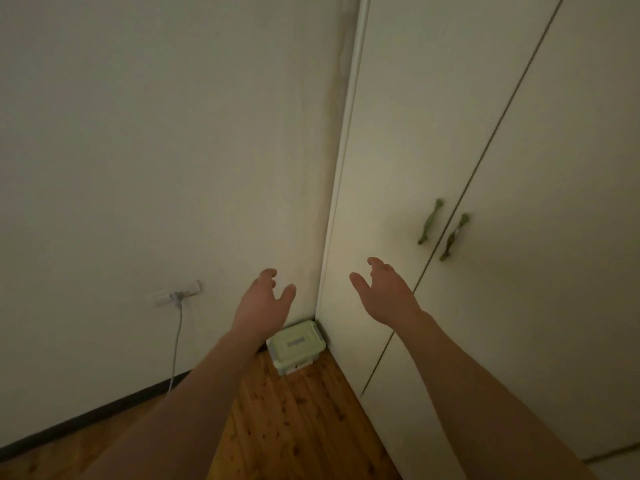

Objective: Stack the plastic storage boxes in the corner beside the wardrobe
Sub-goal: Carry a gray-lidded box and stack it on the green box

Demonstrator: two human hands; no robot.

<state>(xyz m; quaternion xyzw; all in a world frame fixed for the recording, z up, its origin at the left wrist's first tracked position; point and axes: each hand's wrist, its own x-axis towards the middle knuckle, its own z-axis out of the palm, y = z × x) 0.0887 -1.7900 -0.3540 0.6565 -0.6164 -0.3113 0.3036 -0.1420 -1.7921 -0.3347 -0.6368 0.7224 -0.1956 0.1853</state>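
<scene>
A pale green plastic storage box [297, 344] with a lid sits on the wooden floor, tucked into the corner between the wall and the white wardrobe [485, 168]. Whether it stands on another box I cannot tell. My left hand [265, 299] hangs in the air above the box, fingers loosely spread, holding nothing. My right hand [386, 289] is raised in front of the wardrobe's side, also relaxed and empty. Both forearms reach forward from the bottom of the view.
The wardrobe doors carry two green handles [429, 221]. A wall socket [178, 293] with a plugged-in grey cable [176, 344] is on the left wall. A dark skirting board runs along the wall above the wooden floor [294, 427].
</scene>
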